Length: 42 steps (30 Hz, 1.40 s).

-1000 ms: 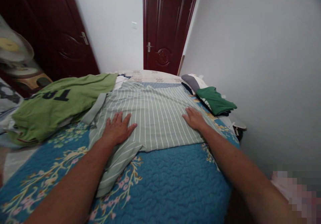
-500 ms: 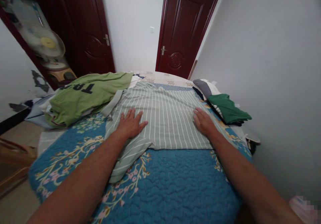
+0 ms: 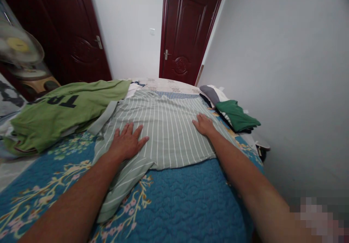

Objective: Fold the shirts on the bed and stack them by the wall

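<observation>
A grey-green shirt with white stripes [image 3: 169, 134] lies spread sideways on a blue quilted bedcover [image 3: 188, 199]. Its plain collar is on the left, and one sleeve reaches toward me at the lower left. My left hand [image 3: 128, 141] rests flat on the shirt near the collar end, fingers spread. Farther right, my right hand [image 3: 204, 124] lies on the striped cloth with its fingers stretched out. Neither hand grips anything.
A green shirt with dark letters [image 3: 79, 96] tops a heap of clothes at the left. Folded clothes, a dark green one [image 3: 237, 116] among them, are stacked at the right by the wall. A fan [image 3: 21, 47] stands far left, near dark red doors [image 3: 188, 32].
The view has turned a little to the right, so things appear shifted left. My right hand has slid slightly across the shirt, away from its hem. My left hand stays flat on the cloth.
</observation>
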Each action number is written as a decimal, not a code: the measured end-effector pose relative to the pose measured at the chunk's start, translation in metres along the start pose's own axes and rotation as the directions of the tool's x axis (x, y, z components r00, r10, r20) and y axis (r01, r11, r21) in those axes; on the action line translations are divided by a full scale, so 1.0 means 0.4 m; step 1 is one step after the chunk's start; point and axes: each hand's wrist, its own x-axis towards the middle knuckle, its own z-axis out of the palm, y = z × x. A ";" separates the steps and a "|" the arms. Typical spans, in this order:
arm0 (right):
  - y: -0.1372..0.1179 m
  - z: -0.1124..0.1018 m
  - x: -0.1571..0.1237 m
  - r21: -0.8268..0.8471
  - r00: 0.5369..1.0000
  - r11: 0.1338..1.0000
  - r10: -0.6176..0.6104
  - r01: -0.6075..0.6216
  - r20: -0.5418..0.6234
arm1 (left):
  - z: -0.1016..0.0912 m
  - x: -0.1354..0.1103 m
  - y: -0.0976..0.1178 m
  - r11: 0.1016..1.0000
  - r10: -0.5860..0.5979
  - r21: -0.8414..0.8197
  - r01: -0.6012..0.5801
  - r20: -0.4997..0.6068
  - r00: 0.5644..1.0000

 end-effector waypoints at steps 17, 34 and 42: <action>0.111 0.023 0.063 -0.099 0.946 0.994 0.019 -0.054 -0.324 | 0.001 0.003 -0.002 1.000 0.012 -0.025 -0.012 0.006 1.000; 0.291 0.004 -0.453 -0.117 0.955 0.981 -0.177 0.153 -0.240 | -0.026 0.004 -0.019 0.996 0.070 -0.057 -0.063 0.129 0.989; 0.290 0.015 -0.462 -0.160 0.965 0.984 -0.113 0.076 -0.238 | -0.071 -0.168 -0.008 0.970 0.162 -0.200 -0.137 0.115 0.980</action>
